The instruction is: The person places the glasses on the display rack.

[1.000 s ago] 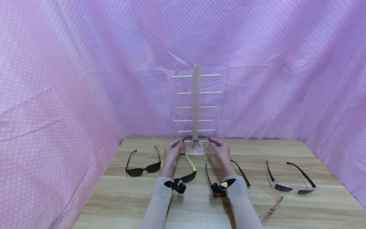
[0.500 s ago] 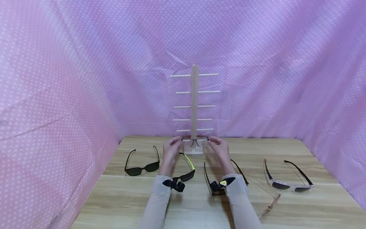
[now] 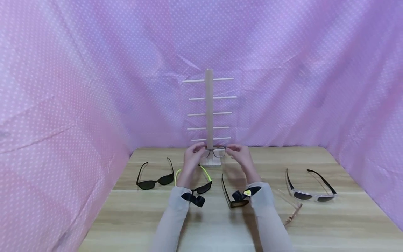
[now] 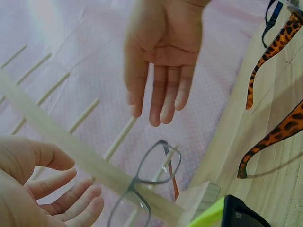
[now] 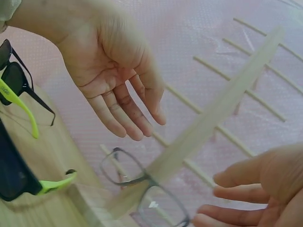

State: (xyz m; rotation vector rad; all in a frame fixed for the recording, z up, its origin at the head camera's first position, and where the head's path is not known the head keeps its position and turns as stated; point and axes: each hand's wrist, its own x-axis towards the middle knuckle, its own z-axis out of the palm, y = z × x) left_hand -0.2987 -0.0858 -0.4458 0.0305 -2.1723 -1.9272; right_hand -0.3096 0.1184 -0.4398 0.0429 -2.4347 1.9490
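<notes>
Clear-lensed eyeglasses with a dark frame (image 3: pixel 219 153) sit at the bottom of the wooden display stand (image 3: pixel 209 105); in the left wrist view the glasses (image 4: pixel 136 181) lie across its lowest peg. My left hand (image 3: pixel 191 159) is beside their left end, fingers loosely bent and holding nothing, as the left wrist view of the left hand (image 4: pixel 61 189) shows. On the other side is my right hand (image 3: pixel 242 157), its fingers straight in the left wrist view. In the right wrist view the right hand's (image 5: pixel 274 189) fingertips are close to the frame; whether they touch I cannot tell.
Black sunglasses (image 3: pixel 155 182) lie at left on the wooden table (image 3: pixel 126 224). Nearer the hands are green-armed sunglasses (image 3: pixel 204 188) and tortoiseshell-armed glasses (image 3: pixel 239 203). To the right lie pinkish glasses (image 3: pixel 293 214) and clear-framed sunglasses (image 3: pixel 311 196). A pink dotted cloth (image 3: pixel 94 87) surrounds the table.
My fingers have let go of the eyeglasses' two ends and loosened outward. The eyeglasses stay at the stand's base. The head view has shifted slightly.
</notes>
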